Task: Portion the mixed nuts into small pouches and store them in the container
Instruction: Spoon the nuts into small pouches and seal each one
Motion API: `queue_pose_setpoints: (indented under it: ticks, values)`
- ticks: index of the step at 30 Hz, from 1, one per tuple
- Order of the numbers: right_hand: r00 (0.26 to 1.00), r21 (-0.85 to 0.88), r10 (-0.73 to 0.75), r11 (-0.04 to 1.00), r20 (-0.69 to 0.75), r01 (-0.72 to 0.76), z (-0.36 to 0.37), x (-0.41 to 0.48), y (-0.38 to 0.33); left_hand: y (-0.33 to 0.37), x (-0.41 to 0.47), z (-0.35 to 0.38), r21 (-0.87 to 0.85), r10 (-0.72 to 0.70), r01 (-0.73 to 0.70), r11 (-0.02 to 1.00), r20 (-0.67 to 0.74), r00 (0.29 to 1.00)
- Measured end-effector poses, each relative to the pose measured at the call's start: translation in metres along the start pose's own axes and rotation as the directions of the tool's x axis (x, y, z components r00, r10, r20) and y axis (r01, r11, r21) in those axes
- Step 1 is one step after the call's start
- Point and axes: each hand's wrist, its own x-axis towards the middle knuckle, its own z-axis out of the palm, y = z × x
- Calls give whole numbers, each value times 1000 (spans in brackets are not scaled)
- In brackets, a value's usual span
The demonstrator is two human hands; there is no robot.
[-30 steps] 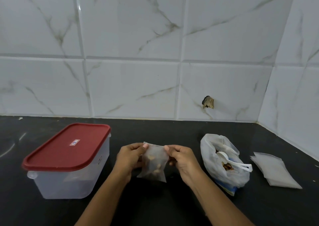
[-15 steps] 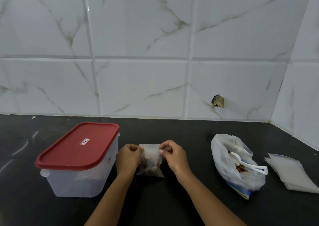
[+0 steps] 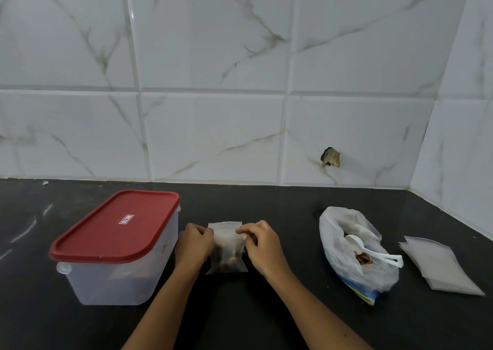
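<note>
Between the lidded container and the nut bag, the left hand and right hand pinch a filled pouch's top edge; it looks light, limp and slippery, best held by that rim.

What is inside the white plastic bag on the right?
In the plastic bag lies a white scoop, with brown nuts beside it. The cloudy plastic hides whatever lies deeper.

Nut pouch between both hands
</note>
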Motion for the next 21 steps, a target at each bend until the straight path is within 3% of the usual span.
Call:
queue_pose_setpoints:
  ticks: [5, 9, 12, 17, 21]
  values:
    - [998, -7, -32, 999, -62, 32, -5, -2, -4, 1, 0, 0, 26, 62, -60, 998, -90, 994]
    - [987, 14, -77, 997, -139, 80, -29, -2, -22, 12, -17, 0, 177, 376, -341, 923, -234, 897]
    - [969, 47, -91, 993, -229, 104, -64, -7, -28, 25, -36, 9, 224, 560, -520, 824, -187, 807]
    - [913, 54, -23, 997, -407, 49, -139, -21, -3, 77, -74, 64, 5, 639, -645, 764, -138, 756]
    - [885, 57, 70, 997, -461, -49, -193, -35, 30, 122, -114, 129, -141, 694, -687, 712, -6, 720]
